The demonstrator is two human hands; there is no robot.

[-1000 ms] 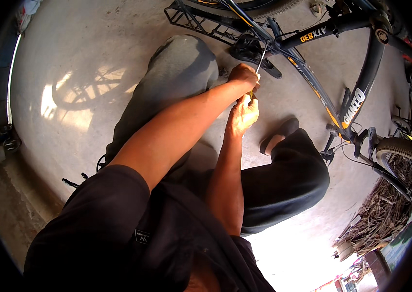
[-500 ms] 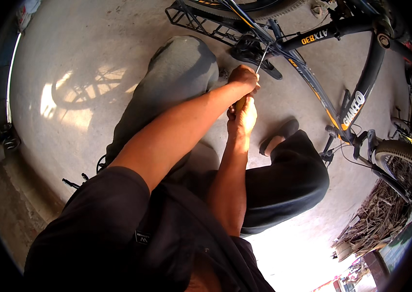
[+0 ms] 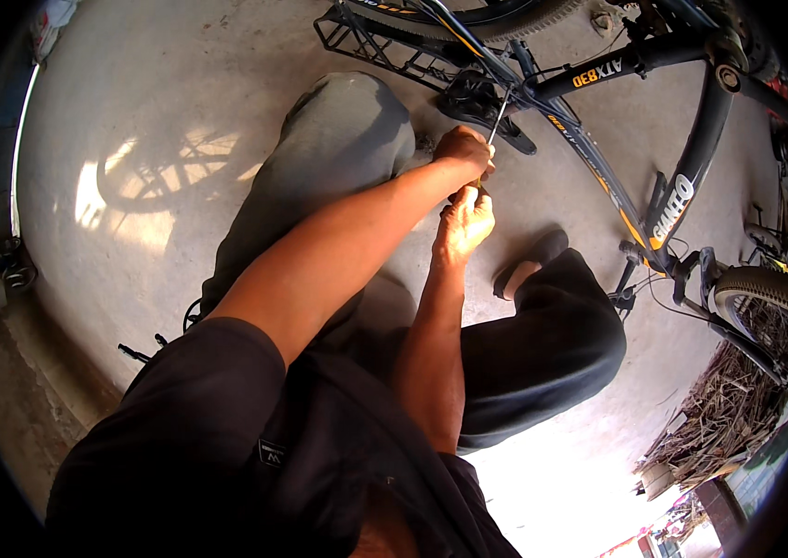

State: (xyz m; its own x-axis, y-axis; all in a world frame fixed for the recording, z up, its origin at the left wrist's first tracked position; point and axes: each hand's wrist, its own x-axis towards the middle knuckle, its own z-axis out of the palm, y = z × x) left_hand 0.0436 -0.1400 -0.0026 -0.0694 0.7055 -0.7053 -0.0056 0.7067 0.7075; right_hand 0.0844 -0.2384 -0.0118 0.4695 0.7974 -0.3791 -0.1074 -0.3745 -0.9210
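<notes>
Your left grip [image 3: 464,153] is clenched about the driver [image 3: 500,119], at the near end of its bare shaft; your right grip [image 3: 465,225] sits just below, fingers wrapped around the handle end, which they mostly hide; the shaft slants up and to the right to the bike [image 3: 699,139], though you can't make out exactly what the tip meets; the rack [image 3: 384,58] lies beyond your left knee [image 3: 347,112]; your right shoe [image 3: 552,245] rests on the floor [image 3: 180,84]; sticks [image 3: 724,409] are heaped at far right, near a wheel [image 3: 758,281].
</notes>
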